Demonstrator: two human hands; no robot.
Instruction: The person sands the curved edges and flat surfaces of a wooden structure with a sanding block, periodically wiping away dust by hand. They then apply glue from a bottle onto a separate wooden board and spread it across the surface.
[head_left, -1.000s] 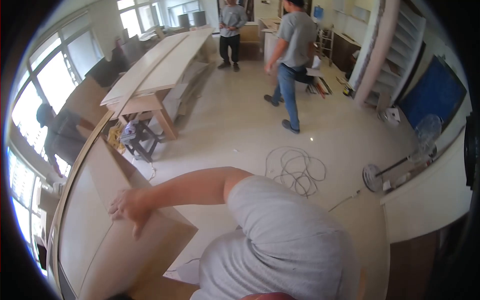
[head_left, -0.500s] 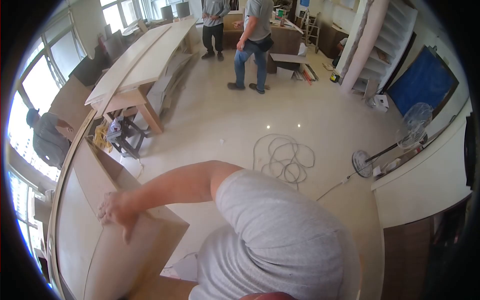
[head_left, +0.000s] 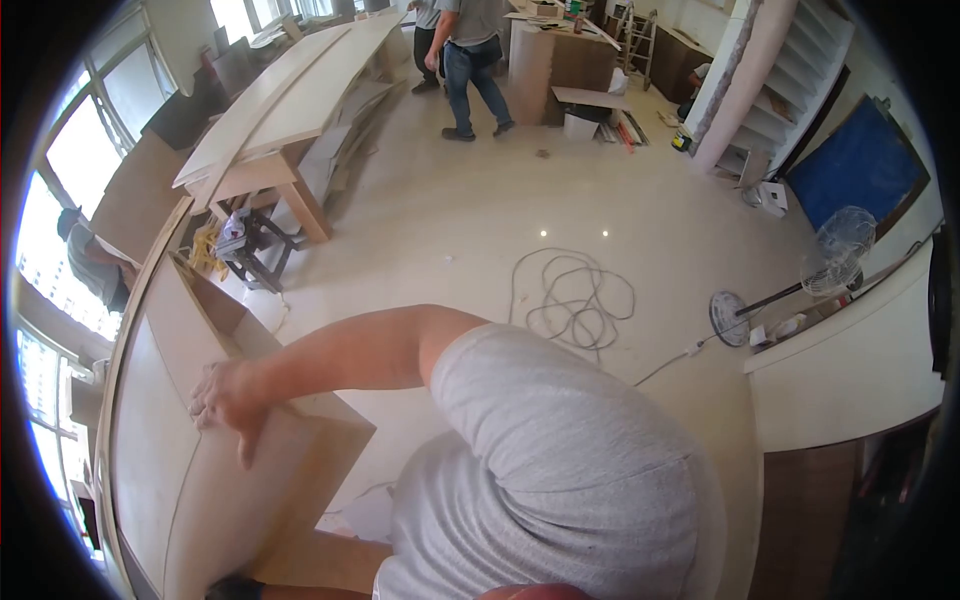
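My right hand (head_left: 228, 400) lies on a pale wooden panel (head_left: 235, 500) at the lower left. Its fingers bend over the panel's edge, and its thumb points down across the face. The panel is part of a box-like wooden piece, with a second pale board (head_left: 150, 400) beyond the edge. My right arm, in a grey sleeve, reaches across from the middle. My left hand does not show. A dark item (head_left: 235, 588) sits at the bottom edge, cut off, and I cannot make out what it is.
A long workbench (head_left: 290, 110) with boards stands at the upper left, a small dark stool (head_left: 252, 245) beside it. A coiled cable (head_left: 575, 300) lies on the floor. A standing fan (head_left: 835, 250) is at the right. Two people (head_left: 475, 60) stand at the back; another person (head_left: 95, 260) is by the window.
The view has tilted and shifted slightly. The people at the back have moved leftward in view, and the person by the window has bent lower. My right hand keeps its place on the panel.
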